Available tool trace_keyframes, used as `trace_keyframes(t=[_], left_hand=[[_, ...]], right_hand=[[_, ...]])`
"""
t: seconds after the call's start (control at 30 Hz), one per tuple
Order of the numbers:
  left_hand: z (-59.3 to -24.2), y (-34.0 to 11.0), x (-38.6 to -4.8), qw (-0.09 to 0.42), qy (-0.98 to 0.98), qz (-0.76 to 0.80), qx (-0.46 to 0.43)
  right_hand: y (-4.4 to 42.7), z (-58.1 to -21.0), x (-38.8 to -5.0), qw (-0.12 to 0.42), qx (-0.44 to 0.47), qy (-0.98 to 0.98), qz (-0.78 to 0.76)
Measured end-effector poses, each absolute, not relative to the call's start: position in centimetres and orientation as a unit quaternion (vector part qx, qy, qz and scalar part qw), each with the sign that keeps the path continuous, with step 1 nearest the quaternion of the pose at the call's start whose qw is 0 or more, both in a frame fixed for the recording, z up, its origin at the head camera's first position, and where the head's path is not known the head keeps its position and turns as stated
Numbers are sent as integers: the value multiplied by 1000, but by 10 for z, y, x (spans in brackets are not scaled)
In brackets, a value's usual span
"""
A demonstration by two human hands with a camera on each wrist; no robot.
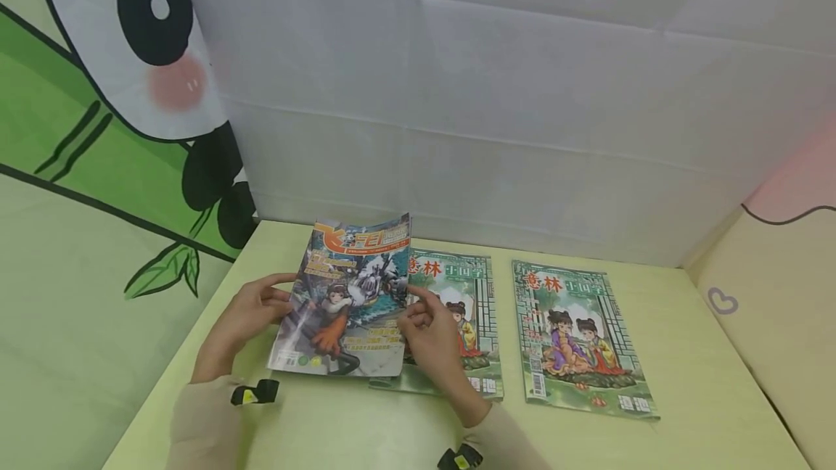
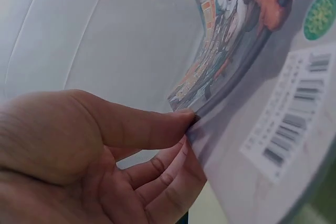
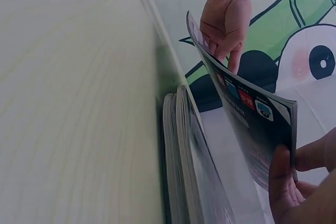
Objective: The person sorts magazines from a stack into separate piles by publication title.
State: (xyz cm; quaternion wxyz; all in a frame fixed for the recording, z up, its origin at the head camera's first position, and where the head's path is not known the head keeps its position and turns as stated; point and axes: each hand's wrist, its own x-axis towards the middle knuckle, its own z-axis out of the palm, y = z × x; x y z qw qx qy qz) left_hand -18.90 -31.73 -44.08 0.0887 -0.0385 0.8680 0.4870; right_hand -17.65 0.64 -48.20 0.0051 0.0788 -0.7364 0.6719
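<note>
A magazine (image 1: 346,289) with a dark blue cartoon cover is held up above the table between both hands. My left hand (image 1: 251,310) pinches its left edge; in the left wrist view the thumb lies on the cover beside a barcode (image 2: 294,111), and the cover bends. On the opposite edge, my right hand (image 1: 434,339) pinches the magazine between thumb and fingers. Its dark back (image 3: 247,114) shows in the right wrist view. Partly hidden behind the held magazine and right hand lies a green-covered magazine (image 1: 482,310) on the table.
Another green-covered magazine (image 1: 581,339) lies farther right on the pale yellow table (image 1: 339,430). Stacked magazine edges (image 3: 181,145) show low in the right wrist view. A white cloth wall (image 1: 490,129) rises behind the table, with a cartoon-printed panel (image 1: 85,107) at left.
</note>
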Motion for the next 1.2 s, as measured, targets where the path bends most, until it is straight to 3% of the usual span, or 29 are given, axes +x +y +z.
trace_keyframes(t=[0.63,1.2], left_hand=[[-453,-359,-185,71,890,441,-88],[-458,-363,-185,61,915,380,-118]], right_hand=[[-48,-502,-187,-12,66,-756,651],[-52,-506,-192,-54,92,-794,599]])
